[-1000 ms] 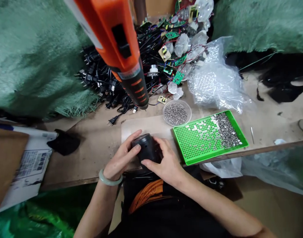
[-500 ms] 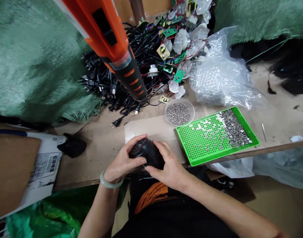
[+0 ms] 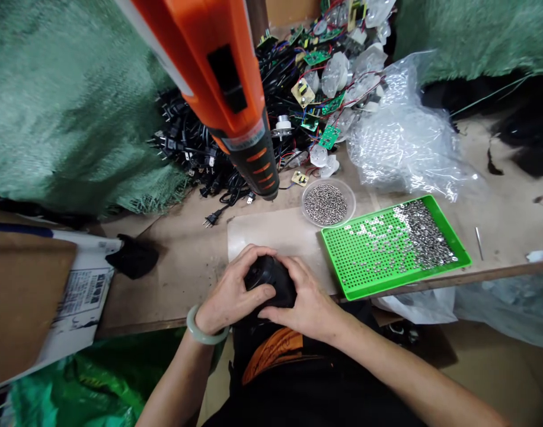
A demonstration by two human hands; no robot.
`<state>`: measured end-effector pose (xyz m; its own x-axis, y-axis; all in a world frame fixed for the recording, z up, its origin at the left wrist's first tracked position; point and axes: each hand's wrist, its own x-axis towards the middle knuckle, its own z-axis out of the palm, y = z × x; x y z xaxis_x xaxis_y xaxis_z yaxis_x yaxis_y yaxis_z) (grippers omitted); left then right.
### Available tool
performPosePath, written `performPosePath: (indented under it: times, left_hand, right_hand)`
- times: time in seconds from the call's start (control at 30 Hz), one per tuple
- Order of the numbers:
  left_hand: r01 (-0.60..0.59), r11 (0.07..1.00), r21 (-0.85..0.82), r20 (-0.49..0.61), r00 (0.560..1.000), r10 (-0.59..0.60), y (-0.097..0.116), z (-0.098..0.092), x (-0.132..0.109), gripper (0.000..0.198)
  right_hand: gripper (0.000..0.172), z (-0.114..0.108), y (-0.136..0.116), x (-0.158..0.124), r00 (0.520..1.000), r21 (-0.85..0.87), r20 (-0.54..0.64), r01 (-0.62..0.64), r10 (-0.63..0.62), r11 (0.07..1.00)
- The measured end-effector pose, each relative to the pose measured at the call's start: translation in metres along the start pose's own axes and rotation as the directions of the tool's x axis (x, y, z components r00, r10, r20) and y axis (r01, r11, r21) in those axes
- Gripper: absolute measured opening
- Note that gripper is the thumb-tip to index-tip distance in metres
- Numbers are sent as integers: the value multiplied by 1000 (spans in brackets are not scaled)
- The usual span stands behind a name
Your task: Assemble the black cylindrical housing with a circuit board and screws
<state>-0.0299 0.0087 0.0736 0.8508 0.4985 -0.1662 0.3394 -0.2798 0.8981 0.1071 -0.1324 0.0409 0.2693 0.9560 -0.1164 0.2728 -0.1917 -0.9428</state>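
Both hands grip a rounded black plastic housing (image 3: 271,284) at the table's front edge. My left hand (image 3: 236,290), a pale bracelet at its wrist, wraps the left side, with the thumb across the near face. From the right, my right hand (image 3: 309,299) closes on it, fingertips near the top and thumb low in front. The fingers hide much of the housing's sides. Above and beyond hangs an orange and black electric screwdriver (image 3: 249,130), tip down, touched by neither hand. A clear round dish of small screws (image 3: 327,203) lies beyond my right hand.
Right of my hands, a green perforated tray (image 3: 349,279) holds small metal washers or nuts. Black plug cords (image 3: 182,139), circuit boards (image 3: 329,137) and a clear plastic bag (image 3: 405,130) crowd the back. A black part (image 3: 133,257) and a carton (image 3: 82,296) stand left.
The black housing has turned in my hands, so its ringed end no longer shows and a smooth rounded face is up. The view has shifted slightly; the screwdriver appears farther right.
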Motion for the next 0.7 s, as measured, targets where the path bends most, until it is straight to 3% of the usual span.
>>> performPosePath:
  times: [0.17,0.33,0.47,0.57,0.7]
  left_hand:
    - [39,996,-76,-56,997,-44,1,5,0,44]
    - [55,995,-80,-77,995,-61,-4,5,3,47]
    - [38,998,-43,-60,997,-40,-6,1,1,38]
    - [47,998,37,-46,998,-46,-2,1,0,25]
    - [8,998,66,-157,988,2,-5,6,-1,20]
  right_hand:
    - [96,2,2,0,998,20,-21,-60,60,998]
    - [75,2,0,3,995,-35,-31,-100,99,994]
    - [70,4,-3,7,997,-78,-33,-74,72,994]
    - [74,8,-3,8,998,-116,-52,-39,34,992]
    - [87,10,-1,6,998,-129,-45,-45,39,991]
